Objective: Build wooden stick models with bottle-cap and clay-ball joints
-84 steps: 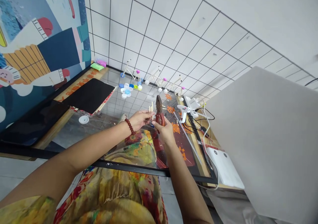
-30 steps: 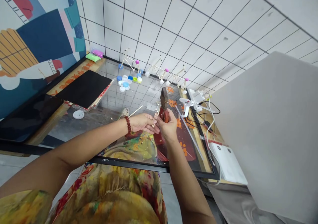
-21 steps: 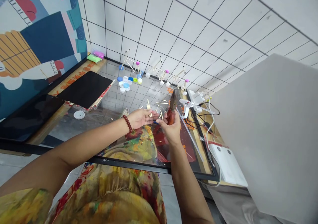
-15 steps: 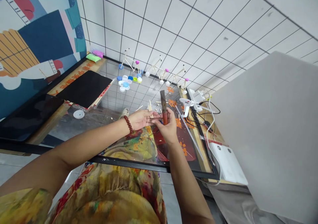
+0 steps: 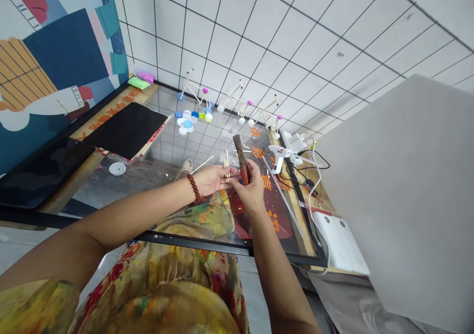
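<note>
Several short pale wooden sticks (image 5: 227, 162) stand up from the fingers of my left hand (image 5: 212, 181), which is closed on them. My right hand (image 5: 253, 189) grips a knife (image 5: 241, 157) by its reddish-brown handle, its broad dark blade pointing up and slightly left. My hands meet over the glossy tabletop (image 5: 163, 148), with the right thumb by the left fingertips. Just beyond the left hand lies a longer thin stick (image 5: 203, 163). Small stick pieces and crumbs are scattered behind and below the knife. Fingers hide the lower ends of the sticks.
Three stick frames (image 5: 229, 97) with coloured balls and caps stand along the wall. Bottle caps (image 5: 188, 124) cluster in front. A white glue gun (image 5: 277, 157) and cables (image 5: 314, 176) lie right; a black sheet (image 5: 128, 129) and a white round lid (image 5: 117, 169) lie left.
The knife has tilted so its blade leans further left. The sticks in my left hand have shifted slightly right and stand more upright. Both hands stay close together.
</note>
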`<action>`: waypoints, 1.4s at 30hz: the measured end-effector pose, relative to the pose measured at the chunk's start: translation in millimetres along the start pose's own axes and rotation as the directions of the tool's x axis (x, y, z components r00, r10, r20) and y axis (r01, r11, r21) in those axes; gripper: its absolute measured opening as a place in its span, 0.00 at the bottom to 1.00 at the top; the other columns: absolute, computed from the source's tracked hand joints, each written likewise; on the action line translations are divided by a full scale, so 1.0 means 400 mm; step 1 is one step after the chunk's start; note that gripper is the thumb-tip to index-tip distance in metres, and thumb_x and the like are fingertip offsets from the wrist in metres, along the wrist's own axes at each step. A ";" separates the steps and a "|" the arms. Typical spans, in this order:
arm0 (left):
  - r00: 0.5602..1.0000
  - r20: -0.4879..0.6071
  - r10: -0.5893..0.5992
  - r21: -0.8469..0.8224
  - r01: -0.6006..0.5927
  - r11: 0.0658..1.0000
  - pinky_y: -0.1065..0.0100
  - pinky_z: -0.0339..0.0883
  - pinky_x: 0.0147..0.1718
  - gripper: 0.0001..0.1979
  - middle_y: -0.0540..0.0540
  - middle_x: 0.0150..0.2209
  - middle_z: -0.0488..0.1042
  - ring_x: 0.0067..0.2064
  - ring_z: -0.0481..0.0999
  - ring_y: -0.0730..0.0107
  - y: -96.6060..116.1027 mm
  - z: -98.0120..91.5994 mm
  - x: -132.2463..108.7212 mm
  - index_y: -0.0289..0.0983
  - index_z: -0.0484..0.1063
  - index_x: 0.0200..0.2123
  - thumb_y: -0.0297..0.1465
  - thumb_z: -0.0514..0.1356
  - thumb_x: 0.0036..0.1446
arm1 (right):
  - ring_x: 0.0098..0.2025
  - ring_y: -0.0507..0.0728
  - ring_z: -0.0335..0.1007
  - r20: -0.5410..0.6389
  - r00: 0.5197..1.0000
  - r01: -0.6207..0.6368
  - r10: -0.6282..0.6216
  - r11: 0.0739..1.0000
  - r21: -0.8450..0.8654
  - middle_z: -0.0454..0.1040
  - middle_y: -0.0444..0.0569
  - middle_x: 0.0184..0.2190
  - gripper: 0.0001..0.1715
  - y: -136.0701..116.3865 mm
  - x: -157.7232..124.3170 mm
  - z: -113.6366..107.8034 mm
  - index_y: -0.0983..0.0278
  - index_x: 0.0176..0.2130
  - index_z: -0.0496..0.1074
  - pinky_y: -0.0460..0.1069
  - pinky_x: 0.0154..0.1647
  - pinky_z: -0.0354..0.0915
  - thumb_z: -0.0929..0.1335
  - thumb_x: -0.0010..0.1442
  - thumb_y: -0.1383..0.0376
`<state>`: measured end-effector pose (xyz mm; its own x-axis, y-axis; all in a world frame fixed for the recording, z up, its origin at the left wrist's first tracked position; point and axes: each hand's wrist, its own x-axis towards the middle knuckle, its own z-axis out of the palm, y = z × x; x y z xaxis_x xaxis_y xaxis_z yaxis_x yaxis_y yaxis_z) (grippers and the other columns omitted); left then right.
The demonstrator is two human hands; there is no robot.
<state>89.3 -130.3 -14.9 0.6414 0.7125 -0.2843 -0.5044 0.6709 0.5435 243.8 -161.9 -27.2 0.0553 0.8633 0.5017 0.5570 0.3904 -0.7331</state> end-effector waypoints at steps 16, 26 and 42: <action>0.994 -0.101 0.052 0.044 -0.047 0.998 0.65 0.72 0.43 0.06 0.45 0.28 0.76 0.29 0.75 0.75 -0.013 0.001 0.002 0.30 0.73 0.29 0.21 0.59 0.58 | 0.50 0.60 0.70 0.039 0.998 -0.047 0.046 0.999 0.028 0.73 0.51 0.50 0.37 -0.003 -0.002 -0.002 0.60 0.55 0.66 0.58 0.56 0.64 0.76 0.46 0.65; 0.996 0.008 -0.094 0.475 0.078 0.876 0.66 0.74 0.32 0.11 0.40 0.27 0.79 0.29 0.80 0.66 0.008 0.005 -0.017 0.30 0.73 0.29 0.34 0.66 0.54 | 0.38 0.55 0.74 0.054 0.937 -0.333 0.346 0.830 0.448 0.77 0.46 0.38 0.24 -0.021 0.016 -0.014 0.61 0.43 0.71 0.53 0.44 0.70 0.76 0.46 0.60; 0.990 0.098 -0.098 0.536 0.030 0.844 0.64 0.73 0.35 0.22 0.43 0.24 0.77 0.30 0.80 0.67 -0.024 -0.005 -0.010 0.32 0.71 0.29 0.47 0.69 0.45 | 0.26 0.50 0.65 0.140 0.922 -0.382 0.361 0.786 0.486 0.71 0.40 0.29 0.21 -0.027 0.011 -0.009 0.61 0.39 0.70 0.45 0.25 0.64 0.76 0.45 0.61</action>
<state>90.6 -139.1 -20.4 0.7413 0.6200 -0.2569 -0.0966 0.4774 0.8733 241.0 -163.4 -15.6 0.1359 0.9817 0.1335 0.0136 0.1329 -0.9910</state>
